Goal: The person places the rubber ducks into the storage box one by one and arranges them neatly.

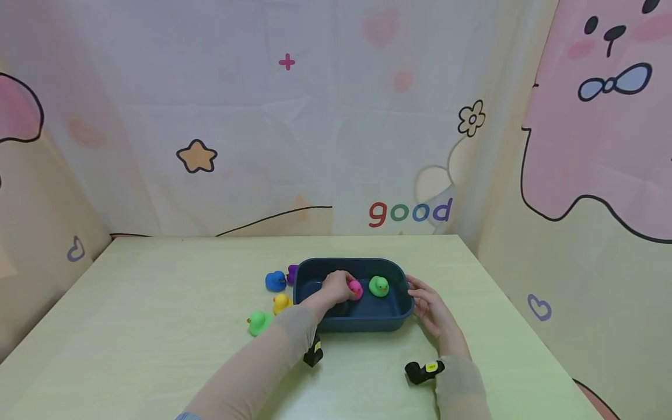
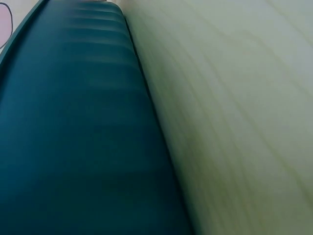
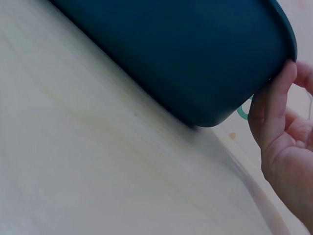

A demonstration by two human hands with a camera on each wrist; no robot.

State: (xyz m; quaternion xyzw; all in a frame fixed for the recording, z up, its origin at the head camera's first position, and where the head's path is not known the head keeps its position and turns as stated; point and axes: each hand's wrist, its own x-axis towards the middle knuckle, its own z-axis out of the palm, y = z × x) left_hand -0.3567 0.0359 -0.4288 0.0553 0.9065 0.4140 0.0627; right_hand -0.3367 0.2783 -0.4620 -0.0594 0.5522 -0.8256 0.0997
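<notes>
A dark blue rectangular bin (image 1: 362, 324) sits on the table; its outer wall (image 2: 93, 127) fills much of the left wrist view. My left hand (image 1: 336, 286) reaches down into it and pinches a pink rubber duck (image 1: 356, 289), partly covered by the fingers. A green rubber duck (image 1: 379, 286) lies in the bin to the right of the pink one. My right hand (image 1: 431, 309) is at the bin's right end, its fingertips touching the outside just under the rim, as the right wrist view also shows. The left hand is out of sight in the left wrist view.
Left of the bin stand a blue duck (image 1: 275, 281), a purple duck (image 1: 291, 274) partly behind the bin, a yellow duck (image 1: 282, 303) and another green duck (image 1: 259, 322). The pale table (image 1: 173, 303) meets a printed cloth backdrop (image 1: 236, 116) at its far edge.
</notes>
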